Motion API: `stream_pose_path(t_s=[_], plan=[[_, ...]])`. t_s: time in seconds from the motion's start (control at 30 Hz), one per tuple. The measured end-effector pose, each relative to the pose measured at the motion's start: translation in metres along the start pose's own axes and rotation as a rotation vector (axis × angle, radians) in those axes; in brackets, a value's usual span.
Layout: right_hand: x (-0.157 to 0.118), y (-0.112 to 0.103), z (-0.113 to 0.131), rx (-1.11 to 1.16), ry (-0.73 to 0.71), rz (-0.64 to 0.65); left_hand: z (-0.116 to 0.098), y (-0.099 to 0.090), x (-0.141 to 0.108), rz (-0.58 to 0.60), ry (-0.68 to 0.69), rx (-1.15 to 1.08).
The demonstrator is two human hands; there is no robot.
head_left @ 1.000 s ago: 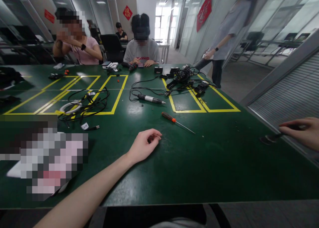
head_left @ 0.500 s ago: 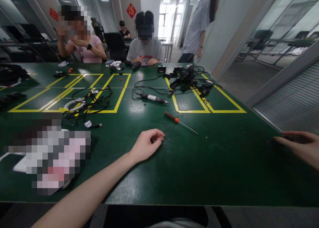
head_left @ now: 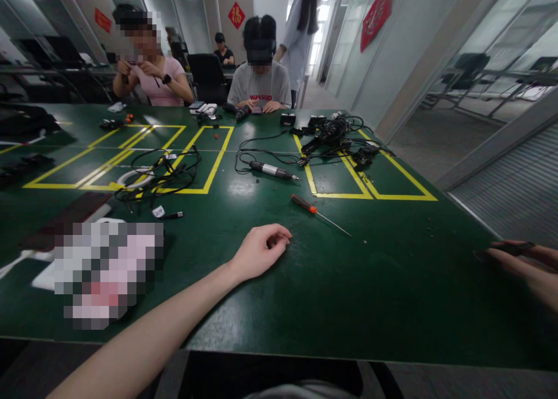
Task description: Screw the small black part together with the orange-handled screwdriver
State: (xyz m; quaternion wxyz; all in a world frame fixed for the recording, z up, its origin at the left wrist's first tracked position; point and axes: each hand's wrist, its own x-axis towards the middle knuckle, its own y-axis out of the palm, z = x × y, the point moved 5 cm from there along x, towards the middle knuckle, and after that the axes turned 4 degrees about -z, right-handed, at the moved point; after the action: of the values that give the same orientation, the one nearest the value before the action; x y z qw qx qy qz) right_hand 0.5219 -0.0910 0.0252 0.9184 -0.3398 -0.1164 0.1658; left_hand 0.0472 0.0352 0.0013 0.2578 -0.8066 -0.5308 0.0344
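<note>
My left hand [head_left: 263,250] rests on the green table [head_left: 370,306] with its fingers curled toward the thumb; whatever may be inside the curl is too small to make out. Just beyond it lies a screwdriver [head_left: 304,203] with a dark and orange handle, its shaft pointing right and toward me. At the far right edge, my right hand [head_left: 525,265] is closed around a dark object [head_left: 512,248], partly hidden by the fingers and blurred. Farther back sits a black and silver pen-shaped tool [head_left: 269,170] with a cable.
Black cables [head_left: 178,175] lie in a loose loop at left, and a thicker cable pile [head_left: 333,132] at back right. A dark phone [head_left: 65,221] and blurred-out items [head_left: 117,271] are at near left. Two people [head_left: 260,85] [head_left: 152,76] sit across the table; another stands behind.
The view has shifted slightly. The standing person has moved left. The seated person at left has lowered their hands. My left hand keeps its pose; more of the dark object shows in my right hand.
</note>
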Motion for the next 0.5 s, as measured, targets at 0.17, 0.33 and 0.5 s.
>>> stream_pose_path(t_s=[0.17,0.33,0.5], plan=[[-0.020,-0.003,0.016,0.076,0.101,-0.020,0.000,0.000,0.000,0.002,-0.004,0.002],[-0.036,-0.002,0.024,0.046,0.162,-0.033,-0.001,-0.001,-0.001,0.009,-0.003,0.008],[-0.019,-0.001,-0.003,-0.063,0.116,-0.039,0.001,0.000,-0.001,0.011,0.001,0.007]])
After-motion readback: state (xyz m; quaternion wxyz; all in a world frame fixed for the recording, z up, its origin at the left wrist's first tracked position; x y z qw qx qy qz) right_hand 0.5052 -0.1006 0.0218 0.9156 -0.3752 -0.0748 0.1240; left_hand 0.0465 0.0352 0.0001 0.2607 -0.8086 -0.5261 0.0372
